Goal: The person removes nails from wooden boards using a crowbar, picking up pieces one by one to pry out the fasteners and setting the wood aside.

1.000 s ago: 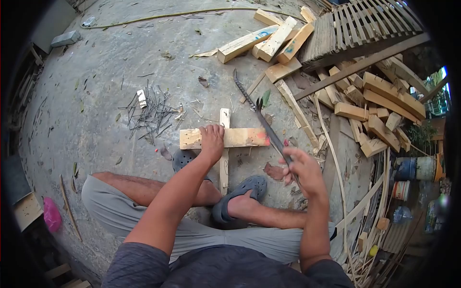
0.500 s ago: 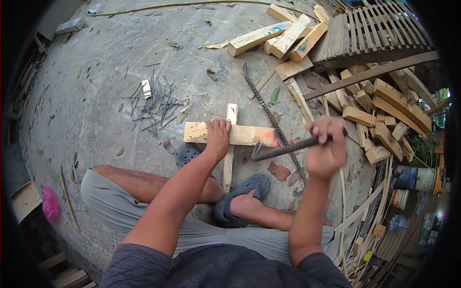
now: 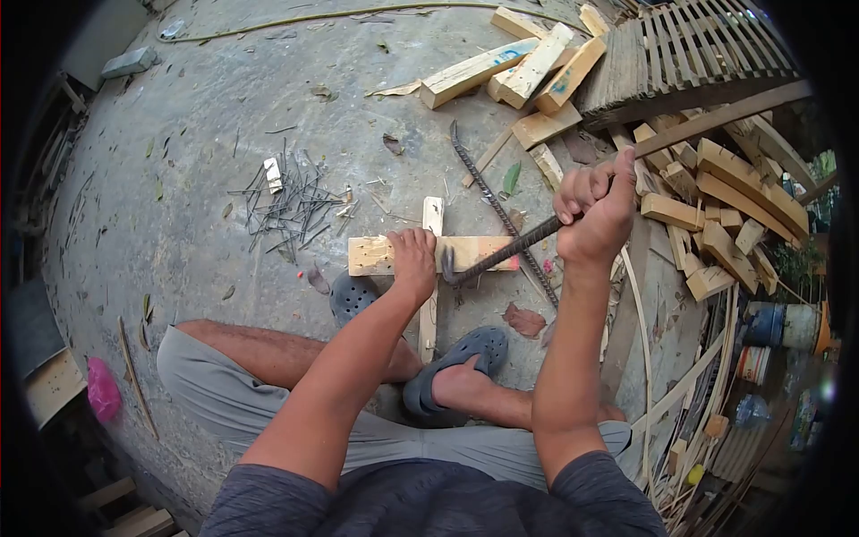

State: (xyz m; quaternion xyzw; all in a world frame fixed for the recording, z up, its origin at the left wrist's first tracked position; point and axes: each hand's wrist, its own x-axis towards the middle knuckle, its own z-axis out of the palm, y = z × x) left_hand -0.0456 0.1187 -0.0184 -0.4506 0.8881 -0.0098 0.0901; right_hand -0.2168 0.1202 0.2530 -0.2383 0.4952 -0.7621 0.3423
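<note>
My left hand is closed over the middle of a short wooden board that has nail holes and a pinkish right end. The board lies across a thin wood strip on the concrete. In my right fist is a ribbed steel pry bar, slanting down to the left. Its hooked end sits at the board, just right of my left fingers. Behind the board, a second ribbed bar lies on the floor.
Loose nails are heaped at the left beyond the board. Wood blocks lie at the far right, near a slatted wooden piece. More offcuts are piled at the right. My clogs are close to the board.
My right hand has risen and moved away from me, and the pry bar's hooked end has shifted left along the board toward my left hand. The left hand still grips the board.
</note>
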